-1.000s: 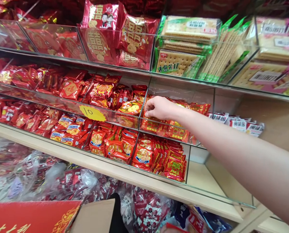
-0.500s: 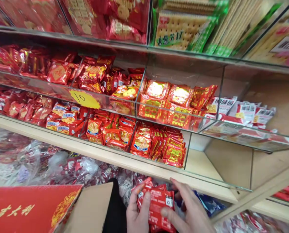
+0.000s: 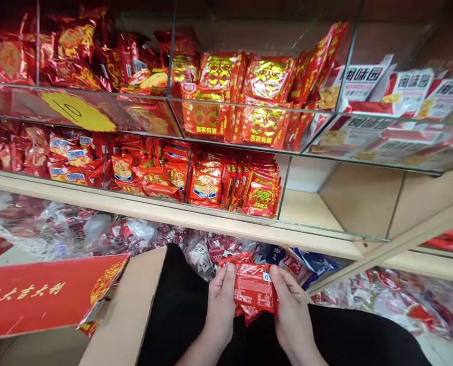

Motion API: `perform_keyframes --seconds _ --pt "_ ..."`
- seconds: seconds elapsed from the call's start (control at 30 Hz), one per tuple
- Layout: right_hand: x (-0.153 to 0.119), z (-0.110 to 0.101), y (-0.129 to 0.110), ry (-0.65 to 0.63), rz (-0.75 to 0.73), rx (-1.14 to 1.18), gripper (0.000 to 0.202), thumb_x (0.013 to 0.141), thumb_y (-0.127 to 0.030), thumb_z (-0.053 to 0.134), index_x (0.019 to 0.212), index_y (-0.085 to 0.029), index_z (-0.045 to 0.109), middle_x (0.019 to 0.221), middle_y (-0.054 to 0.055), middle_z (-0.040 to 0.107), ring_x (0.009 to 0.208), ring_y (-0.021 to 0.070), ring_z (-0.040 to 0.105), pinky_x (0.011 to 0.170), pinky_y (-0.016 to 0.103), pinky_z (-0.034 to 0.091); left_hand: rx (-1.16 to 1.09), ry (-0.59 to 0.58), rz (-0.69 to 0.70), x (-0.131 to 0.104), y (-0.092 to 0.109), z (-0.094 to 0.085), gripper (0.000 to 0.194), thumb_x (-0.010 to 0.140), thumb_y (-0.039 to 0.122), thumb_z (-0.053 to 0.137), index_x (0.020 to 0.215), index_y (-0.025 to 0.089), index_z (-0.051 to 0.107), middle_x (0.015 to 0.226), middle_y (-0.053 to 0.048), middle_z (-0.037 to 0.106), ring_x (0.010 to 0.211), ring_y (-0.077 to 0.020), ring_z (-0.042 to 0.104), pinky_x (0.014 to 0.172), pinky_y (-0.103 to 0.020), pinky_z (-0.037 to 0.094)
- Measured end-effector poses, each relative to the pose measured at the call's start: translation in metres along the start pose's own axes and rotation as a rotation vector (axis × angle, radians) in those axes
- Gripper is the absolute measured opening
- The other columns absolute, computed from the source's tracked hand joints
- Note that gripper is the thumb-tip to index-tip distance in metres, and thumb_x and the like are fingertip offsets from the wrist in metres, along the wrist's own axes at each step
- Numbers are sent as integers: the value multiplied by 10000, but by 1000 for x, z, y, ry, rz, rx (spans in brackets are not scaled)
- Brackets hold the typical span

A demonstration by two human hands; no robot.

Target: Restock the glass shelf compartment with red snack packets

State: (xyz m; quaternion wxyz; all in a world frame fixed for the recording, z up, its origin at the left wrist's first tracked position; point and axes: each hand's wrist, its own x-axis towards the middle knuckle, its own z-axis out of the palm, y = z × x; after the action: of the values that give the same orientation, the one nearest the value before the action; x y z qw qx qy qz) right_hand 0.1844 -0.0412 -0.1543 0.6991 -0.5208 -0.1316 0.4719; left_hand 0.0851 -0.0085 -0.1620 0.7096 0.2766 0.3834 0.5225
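While both hands meet low in the head view, just below the wooden shelf edge (image 3: 226,223), the work in hand looks like gathering and squaring up a small stack of red snack packets (image 3: 254,291) held against the person's dark clothing. The left hand (image 3: 221,305) grips the stack's left side, its fingers (image 3: 226,277) curled closed around the edge with the thumb on the front; the right hand (image 3: 293,310) closes on the right side, thumb pressed near a small white label, fingers folded behind where they cannot be seen. Neither hand is spread: both are closed on the stack, which sits between them, tilted slightly and apart from the shelves. Above, glass bins (image 3: 234,142) hold more red and gold packets, and a cardboard box with a red flap (image 3: 47,295) stands to the left. Any following move, by my judgement, calls for one hand to keep the stack firm while the other frees itself.
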Motion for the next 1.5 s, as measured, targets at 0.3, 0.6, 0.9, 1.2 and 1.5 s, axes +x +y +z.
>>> perform_keyframes --seconds 0.3,0.6,0.9,1.2,1.5 --pt "1 -3 0 -108 -87 -108 264 732 -444 650 811 -193 633 758 -19 616 678 114 524 625 210 447 2 72 32 4 4 -4 263 773 416 626 754 154 642 627 17 628 567 -95 554 561 -185 448" --pt "5 -12 -1 217 -449 -279 269 840 -448 489 795 -186 532 699 -16 565 611 116 506 562 235 434 -92 66 -122 3 -5 1 331 725 336 692 992 200 551 838 -29 694 707 -152 651 676 -262 512" --pt "-10 -15 -16 -131 -1377 -957 157 834 -93 487 958 -152 563 1003 100 598 968 186 580 813 338 497 773 -611 372 -3 -8 -19 710 701 40 575 1333 276 354 1416 -105 379 1295 -268 365 1078 -431 295" --pt "-12 -11 -24 -312 -1190 -1246 456 834 -155 528 1272 -202 409 1249 114 525 1204 244 440 971 468 407 352 -685 -16 -12 10 -12 633 744 122 645 1288 258 351 1343 -90 467 1239 -244 441 1023 -365 370" --pt "15 -16 -70 -477 -644 -1288 377 756 -491 593 1012 -219 641 990 83 647 961 257 593 832 395 480 120 -765 -205 -19 17 -17 855 721 113 692 1380 298 180 1086 -57 613 917 -166 621 776 -267 461"
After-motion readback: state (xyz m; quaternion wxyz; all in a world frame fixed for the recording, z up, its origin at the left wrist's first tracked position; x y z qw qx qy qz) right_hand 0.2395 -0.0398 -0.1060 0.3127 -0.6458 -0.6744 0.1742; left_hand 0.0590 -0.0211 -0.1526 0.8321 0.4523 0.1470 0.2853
